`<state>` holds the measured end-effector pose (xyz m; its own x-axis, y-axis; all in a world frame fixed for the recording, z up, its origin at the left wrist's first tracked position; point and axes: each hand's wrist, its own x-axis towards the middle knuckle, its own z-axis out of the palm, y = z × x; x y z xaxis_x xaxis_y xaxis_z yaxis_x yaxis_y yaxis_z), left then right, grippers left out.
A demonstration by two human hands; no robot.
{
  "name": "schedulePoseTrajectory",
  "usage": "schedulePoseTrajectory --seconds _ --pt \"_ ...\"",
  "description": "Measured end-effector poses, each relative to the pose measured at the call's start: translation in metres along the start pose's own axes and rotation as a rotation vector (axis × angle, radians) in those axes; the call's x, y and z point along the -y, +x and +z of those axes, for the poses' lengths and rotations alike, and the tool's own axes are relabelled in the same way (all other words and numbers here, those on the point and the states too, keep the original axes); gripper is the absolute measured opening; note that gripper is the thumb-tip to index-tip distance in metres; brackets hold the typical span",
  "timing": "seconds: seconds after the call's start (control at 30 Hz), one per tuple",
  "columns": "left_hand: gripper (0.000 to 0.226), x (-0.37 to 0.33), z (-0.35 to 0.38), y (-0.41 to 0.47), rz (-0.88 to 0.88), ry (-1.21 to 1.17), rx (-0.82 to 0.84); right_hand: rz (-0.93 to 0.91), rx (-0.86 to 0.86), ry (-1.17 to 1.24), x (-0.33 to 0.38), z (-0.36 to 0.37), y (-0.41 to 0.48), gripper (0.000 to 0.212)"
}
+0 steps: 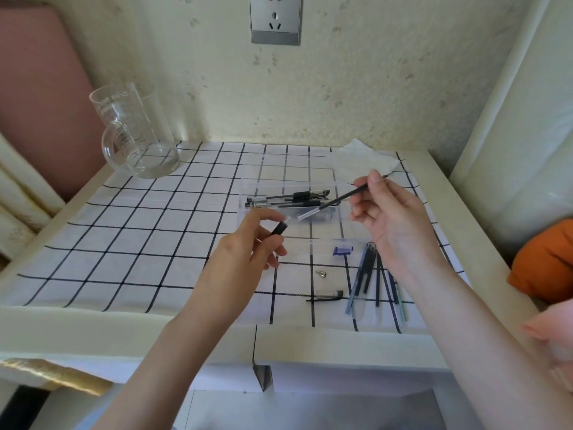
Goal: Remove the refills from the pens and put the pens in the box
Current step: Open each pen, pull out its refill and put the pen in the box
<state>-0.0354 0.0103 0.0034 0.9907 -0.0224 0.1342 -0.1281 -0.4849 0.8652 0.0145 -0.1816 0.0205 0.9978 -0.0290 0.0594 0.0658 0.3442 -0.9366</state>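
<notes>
Seemingly mid-extraction at frame centre, the left hand (248, 252) pinches a pen barrel (280, 228) steady so the right hand (387, 218), fingers (376, 179) pinching the refill (339, 198), can draw it clear above the box (338, 225) of pens (288, 198); removed refills (373, 274) lie sorted at lower right of the tabletop (186, 330)

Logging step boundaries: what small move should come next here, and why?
Probably the right hand lays its refill on the refill pile near the box: the refill looks clear of the pen barrel that the left hand holds.
</notes>
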Motion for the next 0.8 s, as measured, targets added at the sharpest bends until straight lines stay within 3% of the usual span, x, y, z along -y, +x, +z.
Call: schedulePoseTrajectory --seconds 0.8 --pt "0.023 -0.003 -0.0012 -0.0008 0.013 0.029 0.022 -0.039 0.008 -0.049 -0.0043 0.0012 0.0006 0.025"
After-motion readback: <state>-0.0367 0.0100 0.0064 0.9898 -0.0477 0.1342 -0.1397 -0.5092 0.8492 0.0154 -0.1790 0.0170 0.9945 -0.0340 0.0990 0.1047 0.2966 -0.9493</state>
